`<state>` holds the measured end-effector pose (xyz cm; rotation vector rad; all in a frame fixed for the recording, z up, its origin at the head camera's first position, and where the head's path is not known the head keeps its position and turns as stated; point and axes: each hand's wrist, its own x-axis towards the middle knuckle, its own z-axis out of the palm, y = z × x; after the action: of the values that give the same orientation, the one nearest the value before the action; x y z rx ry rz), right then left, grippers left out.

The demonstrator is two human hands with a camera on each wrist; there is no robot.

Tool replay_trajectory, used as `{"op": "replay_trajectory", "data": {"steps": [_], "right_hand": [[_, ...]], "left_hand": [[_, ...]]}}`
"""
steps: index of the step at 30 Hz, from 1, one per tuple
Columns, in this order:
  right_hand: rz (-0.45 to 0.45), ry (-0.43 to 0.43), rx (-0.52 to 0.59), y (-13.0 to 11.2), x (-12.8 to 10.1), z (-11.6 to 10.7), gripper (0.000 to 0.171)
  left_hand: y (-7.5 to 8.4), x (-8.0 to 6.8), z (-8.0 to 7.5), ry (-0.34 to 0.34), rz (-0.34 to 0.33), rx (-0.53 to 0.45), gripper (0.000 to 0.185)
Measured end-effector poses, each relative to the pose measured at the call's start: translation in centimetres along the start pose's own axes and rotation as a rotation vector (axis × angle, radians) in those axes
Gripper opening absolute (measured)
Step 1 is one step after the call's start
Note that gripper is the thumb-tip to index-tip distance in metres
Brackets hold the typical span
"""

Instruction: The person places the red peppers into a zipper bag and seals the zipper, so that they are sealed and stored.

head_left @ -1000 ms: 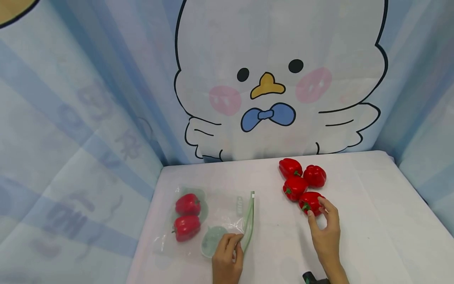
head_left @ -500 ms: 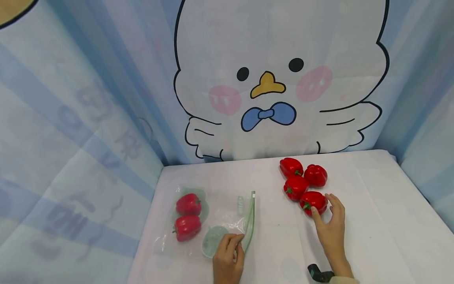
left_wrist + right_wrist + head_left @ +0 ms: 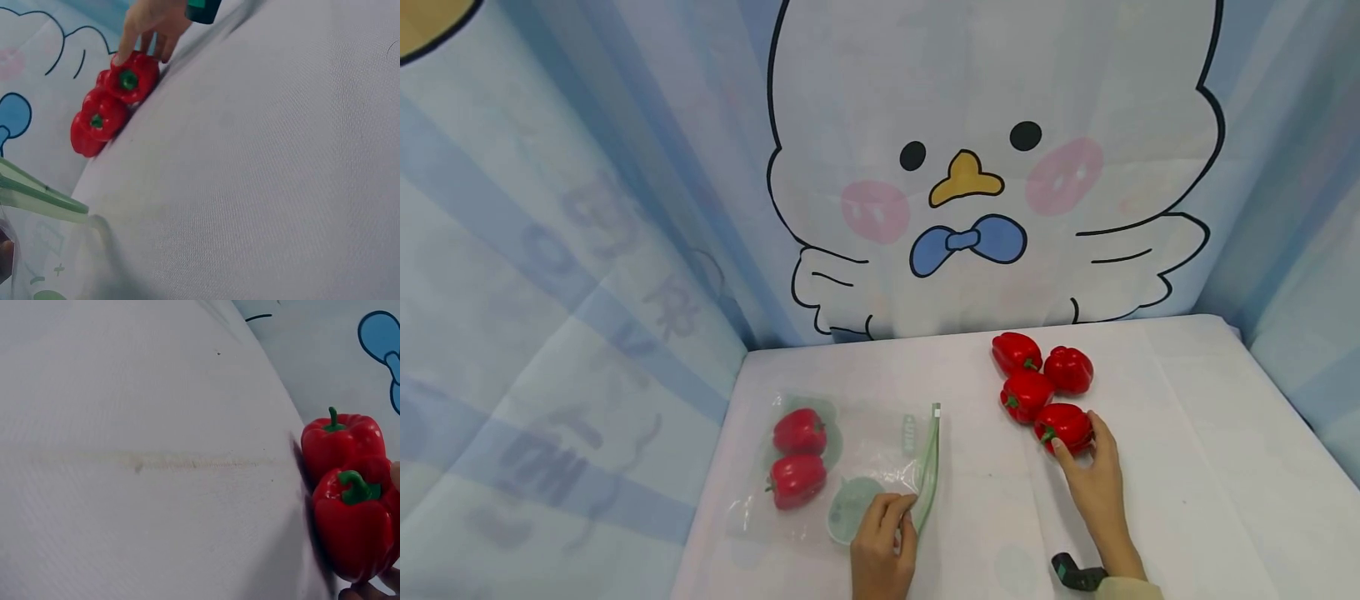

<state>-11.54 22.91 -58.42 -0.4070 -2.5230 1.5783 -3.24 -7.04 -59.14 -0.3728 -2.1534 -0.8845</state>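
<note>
A clear zip bag (image 3: 872,454) with a green zip strip (image 3: 928,467) lies flat on the white table (image 3: 1187,467) and holds two red peppers (image 3: 800,431) (image 3: 796,479). My left hand (image 3: 904,510) pinches the bag's near edge by the strip. Several loose red peppers sit in a cluster at the back right. My right hand (image 3: 1077,440) grips the nearest pepper (image 3: 1060,421), thumb on its near side and fingers on its right. In the left wrist view the right hand (image 3: 153,22) touches that pepper (image 3: 131,78). The right wrist view shows the same pepper (image 3: 356,525) up close.
Three more peppers (image 3: 1017,352) (image 3: 1067,370) (image 3: 1025,393) crowd just behind the gripped one. A cloth backdrop with a cartoon bird (image 3: 970,183) walls the table at the back and sides. Bare tabletop (image 3: 985,467) lies between the bag and the peppers.
My right hand moved forward a little and its fingers closed round the nearest pepper. The left hand and the bag have stayed still.
</note>
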Motion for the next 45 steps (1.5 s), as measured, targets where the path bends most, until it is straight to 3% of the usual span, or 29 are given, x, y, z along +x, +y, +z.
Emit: {"op": "replay_trajectory", "data": {"steps": [23,45], "right_hand": [[0.038,0.048,0.045,1.0,-0.5,0.3,0.083],[0.063,-0.06,0.088,-0.1,-2.1,1.9,0.085]], "left_hand": [[0.1,-0.2,-0.1,-0.002,0.002,-0.009,0.036],[0.3,0.0,-0.3,-0.016,-0.027,-0.003,0.037]]}}
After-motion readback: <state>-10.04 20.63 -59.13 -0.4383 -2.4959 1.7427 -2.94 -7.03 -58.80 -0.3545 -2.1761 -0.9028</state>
